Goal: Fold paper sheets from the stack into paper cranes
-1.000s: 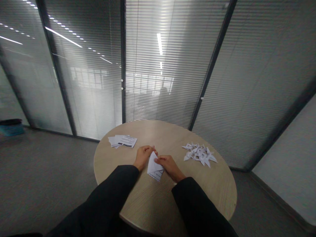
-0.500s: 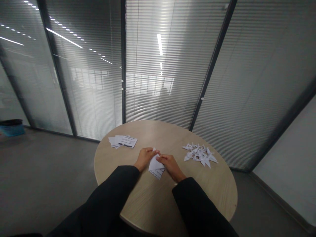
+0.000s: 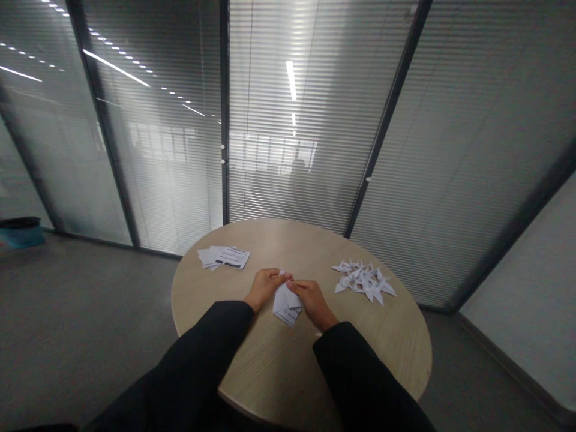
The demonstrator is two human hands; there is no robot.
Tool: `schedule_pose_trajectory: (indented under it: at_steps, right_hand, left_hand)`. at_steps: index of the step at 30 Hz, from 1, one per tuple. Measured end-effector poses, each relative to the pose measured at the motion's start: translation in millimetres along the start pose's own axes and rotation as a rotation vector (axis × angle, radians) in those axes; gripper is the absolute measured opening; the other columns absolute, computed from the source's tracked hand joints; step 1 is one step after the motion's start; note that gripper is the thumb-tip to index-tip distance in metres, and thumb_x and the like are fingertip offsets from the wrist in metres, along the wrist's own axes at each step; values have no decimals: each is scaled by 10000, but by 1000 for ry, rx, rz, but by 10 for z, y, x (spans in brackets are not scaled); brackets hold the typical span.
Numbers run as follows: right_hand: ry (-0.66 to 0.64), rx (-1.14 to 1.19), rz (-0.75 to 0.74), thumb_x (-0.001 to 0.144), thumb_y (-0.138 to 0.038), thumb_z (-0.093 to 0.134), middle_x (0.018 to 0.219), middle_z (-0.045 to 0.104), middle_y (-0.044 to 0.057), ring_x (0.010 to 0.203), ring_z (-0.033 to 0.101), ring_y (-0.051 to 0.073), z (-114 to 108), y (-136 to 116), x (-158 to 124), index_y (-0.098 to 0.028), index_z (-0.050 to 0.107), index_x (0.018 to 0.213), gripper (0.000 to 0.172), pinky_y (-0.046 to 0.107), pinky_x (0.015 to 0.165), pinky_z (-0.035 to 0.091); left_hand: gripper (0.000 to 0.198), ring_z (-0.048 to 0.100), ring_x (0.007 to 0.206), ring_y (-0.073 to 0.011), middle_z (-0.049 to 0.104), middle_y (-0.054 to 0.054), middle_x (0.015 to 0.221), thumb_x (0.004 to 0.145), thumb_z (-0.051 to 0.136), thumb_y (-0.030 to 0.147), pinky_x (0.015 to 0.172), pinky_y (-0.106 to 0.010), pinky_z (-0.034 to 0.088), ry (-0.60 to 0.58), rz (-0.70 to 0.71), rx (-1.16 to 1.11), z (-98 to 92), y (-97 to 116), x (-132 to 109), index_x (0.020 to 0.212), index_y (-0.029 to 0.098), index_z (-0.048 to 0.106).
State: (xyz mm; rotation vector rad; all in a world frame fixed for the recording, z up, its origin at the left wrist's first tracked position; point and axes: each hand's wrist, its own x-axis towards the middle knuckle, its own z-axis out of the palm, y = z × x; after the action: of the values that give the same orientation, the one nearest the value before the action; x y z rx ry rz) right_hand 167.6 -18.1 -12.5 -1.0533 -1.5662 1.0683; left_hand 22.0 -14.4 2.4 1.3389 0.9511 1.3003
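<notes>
Several white printed sheets (image 3: 224, 256) overlap at the far left of the round wooden table (image 3: 276, 235); top one has text lines plus a dark strip on its near edge, too small to read. Next, my left hand (image 3: 261, 288): thumb and fingers pinching the upper end of the folded paper (image 3: 284, 305). That paper sits mid-table between my hands, narrow at the top, wider toward me. White, mostly blank faces up top; a flap lies over its right side with a clear edge. Below the flap, rows of dark print run slantwise; bottom edge is angled. Can't tell if it touches the tabletop. My right hand (image 3: 314, 303) grips its upper right side, fingertips meeting the left's. Far right: a heap of pointed white paper figures (image 3: 363, 280), tangled together.
</notes>
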Motion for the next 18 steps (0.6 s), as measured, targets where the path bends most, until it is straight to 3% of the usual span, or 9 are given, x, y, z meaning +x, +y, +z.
schedule_pose_trajectory:
  at_steps: [6, 18]
  right_hand:
    - [-4, -96, -64, 721, -505, 581, 525, 493, -19, 499, 406, 106, 6, 30, 29, -145, 590, 552, 398, 228, 468, 276]
    - [-44, -83, -37, 726, -436, 583, 553, 545, -5, 538, 463, 130, -32, 42, 48, -129, 665, 634, 331, 235, 521, 346]
  left_hand:
    - [437, 548, 486, -119, 669, -65, 610, 544, 763, 485, 471, -218, 380, 24, -21, -98, -21, -41, 24, 711, 84, 710]
    - [365, 584, 529, -134, 673, -67, 640, 607, 747, 435, 506, -227, 417, 12, -10, -176, -63, -127, 52, 714, 89, 704]
